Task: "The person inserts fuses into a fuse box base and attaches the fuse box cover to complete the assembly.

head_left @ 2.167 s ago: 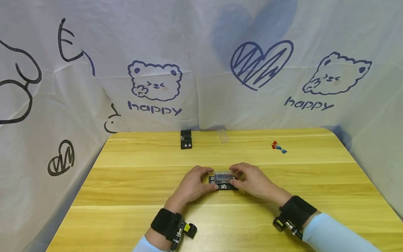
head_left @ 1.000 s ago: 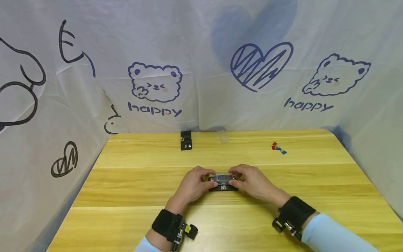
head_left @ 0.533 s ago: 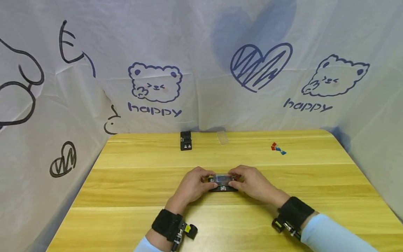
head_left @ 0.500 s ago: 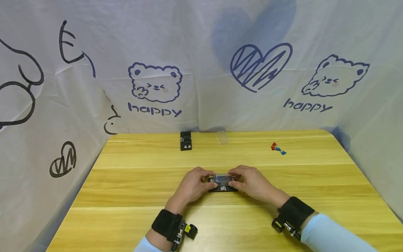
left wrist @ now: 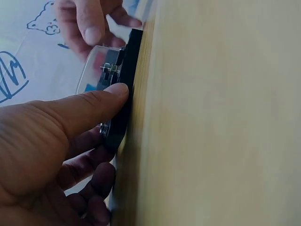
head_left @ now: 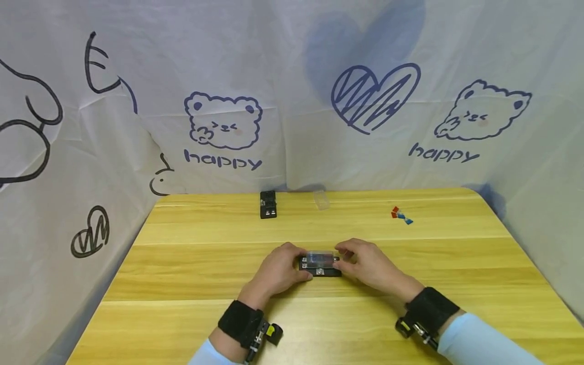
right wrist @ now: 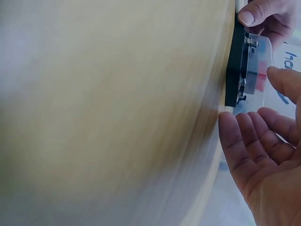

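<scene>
A black fuse box (head_left: 327, 273) with metal screw terminals lies on the wooden table, a clear cover (head_left: 319, 259) seated over its middle. Through the cover, red and blue blade fuses show in the wrist views. My left hand (head_left: 279, 268) grips the left end of the base, thumb on the near edge and fingers at the far side. At the right end is my right hand (head_left: 367, 261), its fingers parted and relaxed. Its thumb tip (right wrist: 275, 74) is right at the cover in the right wrist view, while the other fingers are apart from the base.
Toward the table's back edge lies a second black fuse box (head_left: 268, 205) without a cover, and a loose clear cover (head_left: 321, 200) beside it. Several loose red and blue blade fuses (head_left: 401, 216) lie at the back right. White cloth (head_left: 296, 101) with drawings surrounds the table.
Both hands had pinched the clear cover's ends; the left hand has shifted down onto the base, and the right hand's fingers have spread away from the cover.
</scene>
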The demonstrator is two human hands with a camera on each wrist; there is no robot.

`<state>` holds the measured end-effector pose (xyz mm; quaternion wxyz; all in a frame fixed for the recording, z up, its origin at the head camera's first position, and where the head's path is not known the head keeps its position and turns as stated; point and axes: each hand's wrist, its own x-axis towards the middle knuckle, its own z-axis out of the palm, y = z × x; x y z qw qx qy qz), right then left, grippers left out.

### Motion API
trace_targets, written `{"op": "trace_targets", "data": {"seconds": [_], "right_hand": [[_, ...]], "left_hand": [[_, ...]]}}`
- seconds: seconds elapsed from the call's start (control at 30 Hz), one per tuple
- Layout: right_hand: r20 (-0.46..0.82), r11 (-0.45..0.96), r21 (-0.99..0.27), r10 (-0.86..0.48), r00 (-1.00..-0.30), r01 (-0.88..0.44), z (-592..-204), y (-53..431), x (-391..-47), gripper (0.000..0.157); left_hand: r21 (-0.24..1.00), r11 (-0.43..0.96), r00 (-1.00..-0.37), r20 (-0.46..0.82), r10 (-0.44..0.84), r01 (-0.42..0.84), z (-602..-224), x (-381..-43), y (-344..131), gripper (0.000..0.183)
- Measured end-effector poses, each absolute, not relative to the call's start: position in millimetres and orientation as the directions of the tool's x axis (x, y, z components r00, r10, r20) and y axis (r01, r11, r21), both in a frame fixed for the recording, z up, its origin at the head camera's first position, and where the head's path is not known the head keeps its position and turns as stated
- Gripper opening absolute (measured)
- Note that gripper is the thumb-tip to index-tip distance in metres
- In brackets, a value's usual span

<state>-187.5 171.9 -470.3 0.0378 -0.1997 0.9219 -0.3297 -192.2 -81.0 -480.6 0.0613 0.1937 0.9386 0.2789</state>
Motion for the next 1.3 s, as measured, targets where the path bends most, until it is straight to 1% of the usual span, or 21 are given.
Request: {"op": "trace_targets", "data": {"seconds": [0.13, 0.33, 0.77, 1.07, 1.3], "right_hand": [[0.074, 0.698, -0.634, -0.375, -0.924, -0.334, -470.5, 176.2, -186.1, 0.041], [0.062, 0.707, -0.632, -0.362, -0.93, -0.317, -470.6, 180.3, -184.1, 0.039], [0.064, 0.694, -0.636, -0.389, -0.919, -0.338, -467.6, 183.1, -182.6, 0.035], [0.048, 0.71, -0.62, -0.391, -0.919, -0.334, -469.0, 185.2, -182.6, 0.033], [0.032, 0.715, -0.621, -0.385, -0.922, -0.32, -470.2, 185.5, -181.8, 0.034]], "left_hand": [[0.516, 0.801, -0.932, -0.015, 0.363, 0.303, -478.7, -202.7, -91.4, 0.056], [0.528, 0.814, -0.949, -0.047, 0.312, 0.242, -473.6, -215.8, -114.1, 0.056], [0.549, 0.824, -0.971, -0.086, 0.225, 0.142, -468.9, -218.5, -168.7, 0.056], [0.571, 0.81, -0.968, -0.1, 0.229, 0.132, -468.3, -217.9, -172.9, 0.058], [0.563, 0.815, -0.968, -0.098, 0.233, 0.139, -469.3, -218.0, -172.7, 0.058]]}}
